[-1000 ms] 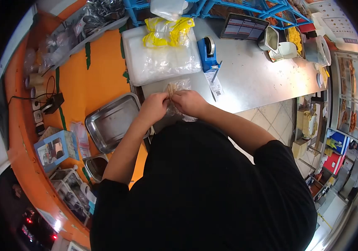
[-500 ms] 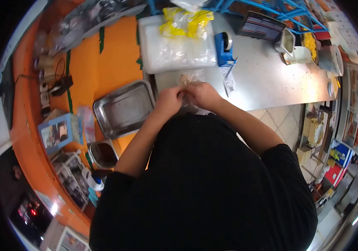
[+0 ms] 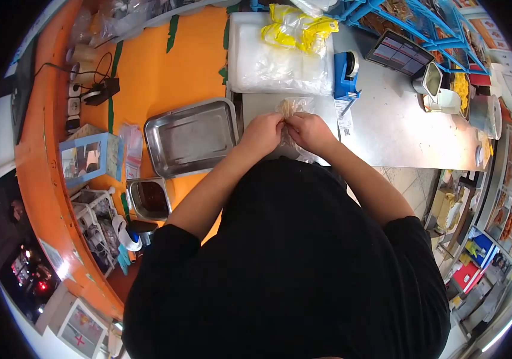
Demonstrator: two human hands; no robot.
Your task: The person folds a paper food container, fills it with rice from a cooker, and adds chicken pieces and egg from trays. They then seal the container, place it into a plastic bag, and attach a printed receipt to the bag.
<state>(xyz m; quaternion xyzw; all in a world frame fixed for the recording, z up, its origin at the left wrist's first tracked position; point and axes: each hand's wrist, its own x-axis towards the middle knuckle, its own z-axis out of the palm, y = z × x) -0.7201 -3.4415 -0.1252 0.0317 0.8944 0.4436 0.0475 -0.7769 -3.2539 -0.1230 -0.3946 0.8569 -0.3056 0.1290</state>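
A clear plastic bag (image 3: 296, 105) with something light brown inside lies at the near edge of the steel counter (image 3: 387, 90). My left hand (image 3: 263, 133) is closed on the bag from the left, fingertips pinched together. From the right, my right hand (image 3: 311, 131) pinches the same bag, its fingers touching those of the left. Part of the bag hangs below the hands, near the black shirt. Just beyond lies a thick stack of clear plastic bags (image 3: 280, 72) with a yellow printed bag (image 3: 300, 30) on top.
An empty steel tray (image 3: 193, 137) is at the left on the orange surface (image 3: 148, 78), with a smaller steel container (image 3: 149, 198) nearer. A blue tape dispenser (image 3: 345, 75) and a receipt (image 3: 345, 118) are right of the stack. Farther right stand a screen (image 3: 400, 52) and metal tubs.
The camera view has shifted, so the counter and tray appear farther right. Both hands remain together, pinching the bag.
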